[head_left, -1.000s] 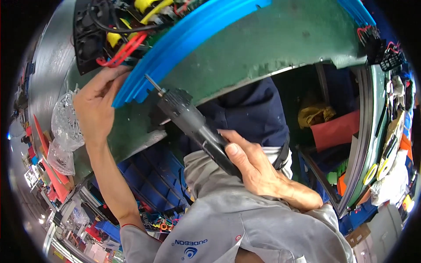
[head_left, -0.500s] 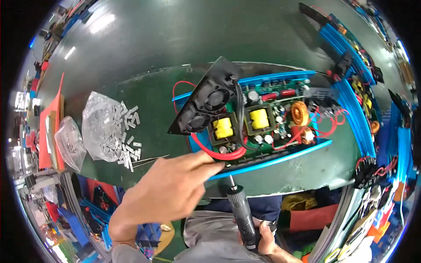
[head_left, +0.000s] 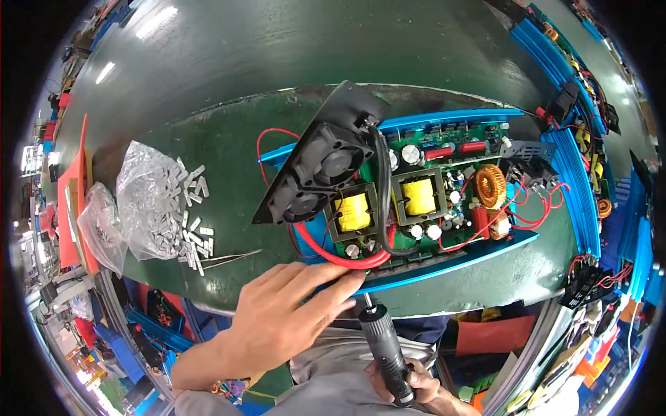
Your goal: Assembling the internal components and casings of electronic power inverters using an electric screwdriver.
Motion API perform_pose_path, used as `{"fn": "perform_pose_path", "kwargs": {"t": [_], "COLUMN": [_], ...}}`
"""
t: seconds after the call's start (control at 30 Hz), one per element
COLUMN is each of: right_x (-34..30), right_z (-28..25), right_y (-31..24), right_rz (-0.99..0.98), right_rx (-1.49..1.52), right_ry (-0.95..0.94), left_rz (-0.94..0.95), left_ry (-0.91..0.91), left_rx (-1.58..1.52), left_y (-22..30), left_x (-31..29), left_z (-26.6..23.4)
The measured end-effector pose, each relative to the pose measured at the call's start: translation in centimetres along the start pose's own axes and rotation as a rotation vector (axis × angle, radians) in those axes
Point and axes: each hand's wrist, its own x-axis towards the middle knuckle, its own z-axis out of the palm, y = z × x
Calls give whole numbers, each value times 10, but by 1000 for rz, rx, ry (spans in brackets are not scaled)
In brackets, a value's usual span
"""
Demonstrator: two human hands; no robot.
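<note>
An electric screwdriver (head_left: 386, 350), black with a slim steel bit, is gripped in my right hand (head_left: 420, 385). It points up and away from me, its bit at the near blue side rail (head_left: 451, 263) of an open electronics unit. My left hand (head_left: 288, 312) reaches to that rail beside the bit. Its fingertips press together at the rail's inner edge, and what they pinch is too hidden to name. Inside the unit is a green circuit board with yellow transformers (head_left: 419, 196) and a copper coil (head_left: 491, 186). A black fan panel (head_left: 325, 163) leans over its left end, red cables (head_left: 347, 262) below it.
To the left, a clear plastic bag (head_left: 144, 201) spills small grey metal pieces (head_left: 198, 243). Thin metal tweezers (head_left: 232, 258) lie beside them. More blue-railed units (head_left: 572, 194) stand on the right. An orange-red sheet (head_left: 69, 201) stands at the left edge of the green table.
The screwdriver has come slightly nearer the rail, its bit now reaching the rail's outer side. My left hand stays at the rail with its fingers more stretched. The whole view has shifted a little.
</note>
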Motion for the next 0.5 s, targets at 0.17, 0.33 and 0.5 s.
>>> {"fn": "perform_pose_path", "kwargs": {"t": [0.17,0.33,0.5], "right_x": [-1,2,4], "right_z": [1,7,10], "right_y": [2,-2,-7], "right_rz": [-3,13,6], "right_rx": [90,-101,-133], "right_ry": [-91,-3,33], "left_rz": [9,-14,31], "left_ry": [7,66,-13], "left_rx": [34,136,188], "left_y": [7,14,10], "left_x": [0,-5,-2], "left_z": [7,9,4]}}
